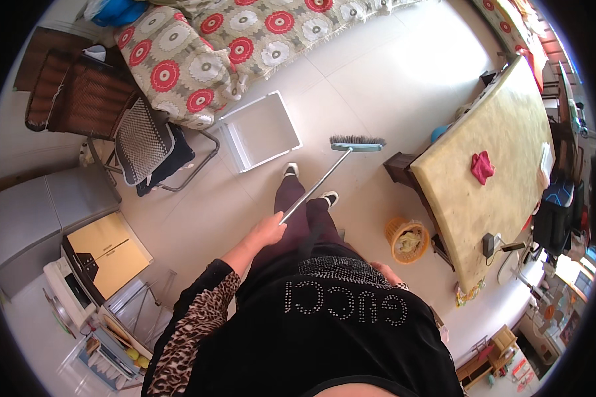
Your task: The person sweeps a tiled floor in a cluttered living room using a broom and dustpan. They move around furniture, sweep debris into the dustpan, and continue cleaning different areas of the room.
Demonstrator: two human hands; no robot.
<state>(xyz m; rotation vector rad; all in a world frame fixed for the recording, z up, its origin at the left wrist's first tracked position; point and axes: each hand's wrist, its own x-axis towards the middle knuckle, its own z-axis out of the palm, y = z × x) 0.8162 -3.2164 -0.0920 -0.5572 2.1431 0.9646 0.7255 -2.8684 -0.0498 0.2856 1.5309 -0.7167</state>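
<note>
My left hand (269, 229) is closed around the metal handle of a push broom (323, 179). The handle slants away from me, and the teal broom head (356, 147) with dark bristles is beyond my feet, over the tiled floor. My right hand (387, 274) is low beside my right hip, mostly hidden by my black top, so its fingers and anything in them cannot be made out. A small grey edge (341, 233) shows beside my right leg; what it belongs to is hidden. A shallow white plastic tray or drawer (238, 144) lies on the floor ahead, left of the broom head.
At right stand a marble-topped table (457, 198) with a red cloth (482, 167) and an orange wastebasket (390, 229) holding crumpled waste. A folding chair (141, 144) and low cabinet (110, 255) are at left. A sofa with a patterned cover (258, 30) lies ahead.
</note>
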